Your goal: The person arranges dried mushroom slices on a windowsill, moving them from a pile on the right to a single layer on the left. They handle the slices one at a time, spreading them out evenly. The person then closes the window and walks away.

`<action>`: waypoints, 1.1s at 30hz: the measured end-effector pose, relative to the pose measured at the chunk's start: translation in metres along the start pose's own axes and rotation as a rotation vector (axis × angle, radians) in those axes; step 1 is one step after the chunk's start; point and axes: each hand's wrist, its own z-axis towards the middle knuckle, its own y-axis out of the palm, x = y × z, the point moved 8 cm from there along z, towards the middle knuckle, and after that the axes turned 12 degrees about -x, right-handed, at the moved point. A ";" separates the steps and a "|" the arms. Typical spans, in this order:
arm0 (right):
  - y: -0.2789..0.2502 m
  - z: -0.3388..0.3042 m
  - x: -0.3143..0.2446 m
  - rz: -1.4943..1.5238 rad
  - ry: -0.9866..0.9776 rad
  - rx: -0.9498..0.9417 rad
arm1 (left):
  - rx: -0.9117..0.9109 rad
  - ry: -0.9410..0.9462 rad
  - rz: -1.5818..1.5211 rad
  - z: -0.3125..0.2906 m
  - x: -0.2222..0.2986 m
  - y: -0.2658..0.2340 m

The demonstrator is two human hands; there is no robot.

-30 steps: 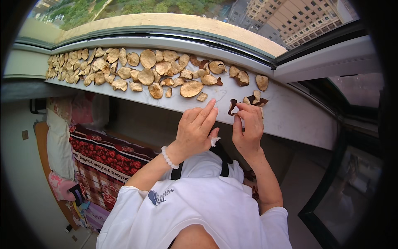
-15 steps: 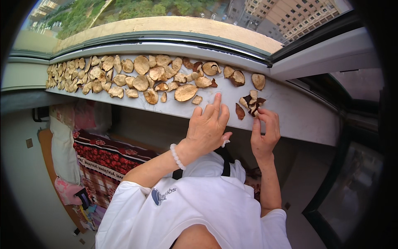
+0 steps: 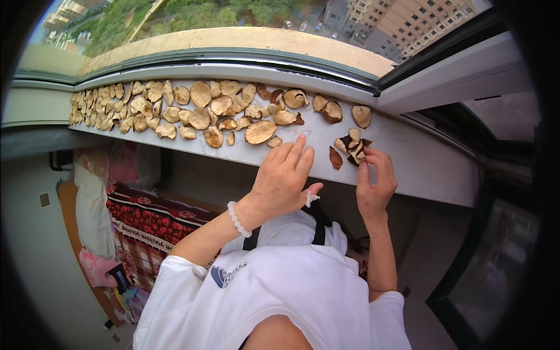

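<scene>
Many dried cream-coloured slices (image 3: 200, 93) with brown rims lie spread over the left and middle of a pale windowsill (image 3: 420, 160); I cannot tell what plant they come from. My left hand (image 3: 283, 175) has its fingers stretched toward the sill, just below a small slice (image 3: 274, 142). A small white thing (image 3: 312, 199) shows at its thumb. At the right, my right hand (image 3: 376, 181) pinches a dried slice at the edge of a small heap of curled, dark-skinned slices (image 3: 352, 143). A reddish-brown slice (image 3: 335, 157) lies left of this heap.
A single round slice (image 3: 361, 116) and a pair of slices (image 3: 331, 111) lie farther back. Behind the sill runs the window frame (image 3: 233, 69), with an angled frame (image 3: 455, 73) at right. Patterned red bedding (image 3: 151, 216) is below left.
My left hand has drawn back slightly toward me and left, its fingers still extended. The right hand stays at the small heap, shifted only a little.
</scene>
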 end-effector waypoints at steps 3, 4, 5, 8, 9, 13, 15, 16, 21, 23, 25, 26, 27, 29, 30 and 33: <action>0.001 -0.001 0.002 0.010 0.008 -0.015 | -0.031 -0.002 0.055 0.009 0.000 0.001; 0.001 -0.002 0.003 0.008 0.014 -0.020 | -0.045 -0.010 0.075 0.011 0.000 0.002; 0.001 -0.003 0.005 0.007 0.020 -0.025 | -0.055 -0.010 0.073 0.013 0.000 0.002; 0.000 -0.009 0.013 0.029 0.072 -0.027 | -0.080 -0.020 0.072 0.018 0.000 0.002; 0.000 -0.011 0.016 0.042 0.095 -0.027 | -0.082 -0.030 0.071 0.019 -0.001 0.004; -0.004 -0.014 0.015 0.040 0.077 -0.016 | -0.090 -0.034 0.118 0.021 0.002 0.011; -0.005 -0.013 0.014 0.052 0.075 -0.009 | -0.140 -0.021 0.142 0.023 0.006 0.009; -0.007 -0.013 0.013 0.043 0.063 -0.001 | -0.160 -0.010 0.154 0.025 0.009 0.008; -0.007 -0.014 0.016 0.052 0.083 0.019 | -0.098 -0.024 -0.064 0.014 -0.007 -0.008; -0.006 -0.019 0.023 0.057 0.101 0.026 | -0.067 -0.009 -0.110 0.014 -0.008 -0.011; -0.007 -0.023 0.028 0.066 0.119 0.034 | -0.068 0.030 -0.135 0.015 -0.006 -0.015; -0.008 -0.024 0.028 0.072 0.128 0.039 | -0.034 0.036 -0.167 0.013 -0.007 -0.016; -0.009 -0.025 0.029 0.078 0.138 0.045 | 0.000 0.042 -0.198 0.011 -0.008 -0.017; -0.008 -0.024 0.029 0.069 0.136 0.035 | 0.067 0.050 -0.268 0.006 -0.010 -0.018; -0.008 -0.024 0.028 0.064 0.135 0.030 | 0.103 0.051 -0.304 0.004 -0.011 -0.018; -0.008 -0.020 0.028 0.075 0.144 0.019 | 0.201 -0.021 -0.511 -0.003 -0.022 -0.016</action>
